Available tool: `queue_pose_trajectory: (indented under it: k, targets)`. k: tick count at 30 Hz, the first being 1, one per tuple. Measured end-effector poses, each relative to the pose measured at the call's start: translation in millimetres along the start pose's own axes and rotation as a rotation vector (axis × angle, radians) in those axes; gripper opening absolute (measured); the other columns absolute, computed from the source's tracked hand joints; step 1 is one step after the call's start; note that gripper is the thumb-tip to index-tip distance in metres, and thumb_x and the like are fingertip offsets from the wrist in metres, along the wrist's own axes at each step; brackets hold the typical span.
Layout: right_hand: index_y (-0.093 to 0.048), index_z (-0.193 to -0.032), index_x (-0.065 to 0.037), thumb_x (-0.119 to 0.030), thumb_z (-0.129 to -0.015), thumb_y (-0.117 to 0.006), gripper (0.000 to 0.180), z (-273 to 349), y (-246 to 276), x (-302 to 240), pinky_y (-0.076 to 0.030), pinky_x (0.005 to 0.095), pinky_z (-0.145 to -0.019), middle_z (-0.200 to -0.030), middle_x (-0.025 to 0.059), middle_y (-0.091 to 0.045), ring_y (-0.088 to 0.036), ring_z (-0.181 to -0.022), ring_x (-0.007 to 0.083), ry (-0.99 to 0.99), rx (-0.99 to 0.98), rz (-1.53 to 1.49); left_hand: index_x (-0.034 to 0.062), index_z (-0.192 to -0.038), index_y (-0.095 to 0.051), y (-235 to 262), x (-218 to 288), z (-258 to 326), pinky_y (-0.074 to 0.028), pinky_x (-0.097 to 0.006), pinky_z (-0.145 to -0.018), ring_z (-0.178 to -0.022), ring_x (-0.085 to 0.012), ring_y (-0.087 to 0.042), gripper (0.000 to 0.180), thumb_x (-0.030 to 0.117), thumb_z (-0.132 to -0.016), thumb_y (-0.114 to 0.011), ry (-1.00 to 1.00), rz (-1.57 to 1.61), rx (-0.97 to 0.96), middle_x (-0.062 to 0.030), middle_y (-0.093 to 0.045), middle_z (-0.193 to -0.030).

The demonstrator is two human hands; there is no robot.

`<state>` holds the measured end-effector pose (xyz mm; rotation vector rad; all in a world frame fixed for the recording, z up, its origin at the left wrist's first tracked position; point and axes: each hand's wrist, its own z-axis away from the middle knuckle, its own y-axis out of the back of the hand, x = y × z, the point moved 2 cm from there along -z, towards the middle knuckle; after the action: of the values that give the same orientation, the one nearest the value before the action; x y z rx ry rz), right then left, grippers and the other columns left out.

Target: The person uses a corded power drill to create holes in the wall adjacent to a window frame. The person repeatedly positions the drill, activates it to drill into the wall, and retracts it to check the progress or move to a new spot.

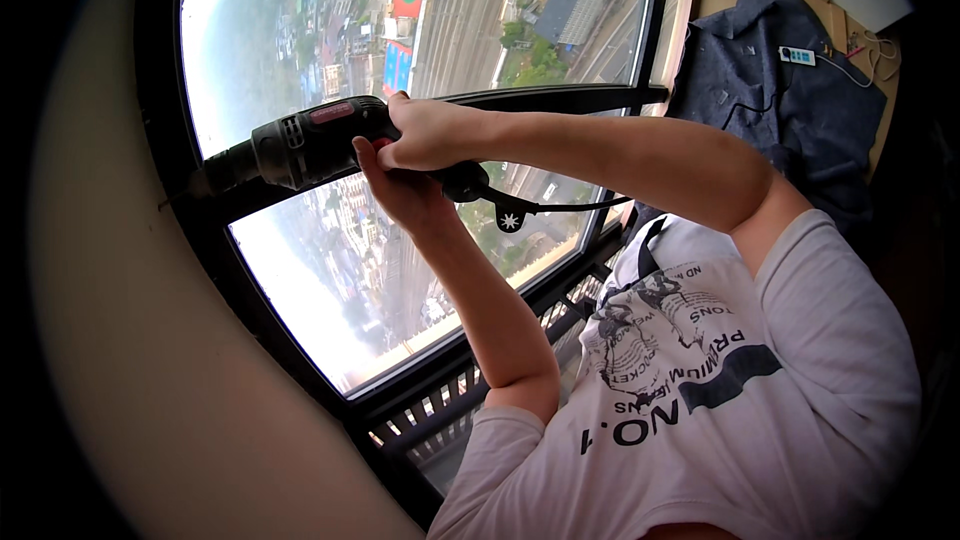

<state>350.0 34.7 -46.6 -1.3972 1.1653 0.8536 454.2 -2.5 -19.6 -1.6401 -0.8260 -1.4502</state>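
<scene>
A black corded power drill (pixel 325 140) lies nearly level between my hands, its chuck end pointing left. A thin bit (pixel 175 202) reaches to the pale wall by the window frame; whether it touches the wall I cannot tell. My right hand (pixel 435 132) is closed around the rear of the drill. Below it, my left hand (pixel 408 198) is closed on the handle, thumb up beside the red trigger (pixel 380 143). Most of the handle is hidden by my hands. From its lower end runs a black cord (pixel 575 207) carrying a black tag (pixel 510 220) with a white star-shaped mark.
The beige wall (pixel 120 340) curves along the left. A black window frame (pixel 550 100) with glass panes stands close behind the drill, a city far below. Slatted railing (pixel 440 420) runs beneath. At the right, a dark blue cloth (pixel 770 120) bears a white power strip (pixel 797 56) and cables.
</scene>
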Motion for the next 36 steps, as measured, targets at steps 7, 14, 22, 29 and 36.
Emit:
queue_pose_trajectory:
  k: [7,14,22,29,36]
  targets:
    - [-0.018,-0.133,0.028,-0.033,-0.083,-0.060,0.090,2,-1,1,-0.048,0.0363,-0.091,-0.112,0.0379,-0.058,-0.060,-0.109,0.0405,0.004,-0.012,0.001,-0.0025,-0.128,-0.048,-1,-2,2,-0.047,-0.043,-0.099,-0.114,-0.0321,-0.058,0.054,0.042,-0.098,-0.050,0.013,0.077,0.079,-0.0212,-0.058,-0.120]
    - [-0.020,-0.133,0.027,-0.033,-0.083,-0.061,0.088,1,0,0,-0.048,0.0365,-0.090,-0.111,0.0371,-0.058,-0.062,-0.107,0.0394,-0.010,-0.018,-0.002,-0.0045,-0.134,-0.044,6,-1,-1,-0.046,-0.044,-0.100,-0.115,-0.0336,-0.057,0.060,0.043,-0.098,-0.050,0.009,0.053,0.109,-0.0241,-0.056,-0.125]
    - [-0.026,-0.129,0.026,-0.032,-0.083,-0.061,0.082,1,0,0,-0.049,0.0367,-0.088,-0.108,0.0363,-0.059,-0.062,-0.105,0.0386,0.005,-0.006,-0.004,-0.0049,-0.131,-0.046,8,1,-4,-0.047,-0.044,-0.100,-0.115,-0.0334,-0.058,0.058,0.043,-0.098,-0.049,0.059,0.131,-0.040,-0.0235,-0.056,-0.125]
    - [-0.024,-0.130,0.027,-0.032,-0.083,-0.061,0.084,1,1,1,-0.049,0.0366,-0.088,-0.108,0.0366,-0.059,-0.063,-0.105,0.0390,0.008,0.012,-0.003,-0.0045,-0.128,-0.049,-3,-1,-1,-0.047,-0.044,-0.099,-0.114,-0.0329,-0.058,0.056,0.043,-0.098,-0.049,-0.013,-0.005,0.121,-0.0229,-0.057,-0.123]
    - [-0.029,-0.126,0.026,-0.034,-0.082,-0.062,0.082,0,-1,1,-0.049,0.0370,-0.088,-0.107,0.0362,-0.060,-0.063,-0.104,0.0394,-0.005,-0.004,-0.016,0.0083,-0.092,-0.062,14,0,-4,-0.055,-0.036,-0.079,-0.083,-0.0190,-0.065,0.029,0.037,-0.095,-0.060,0.040,0.108,0.121,-0.0033,-0.064,-0.081]
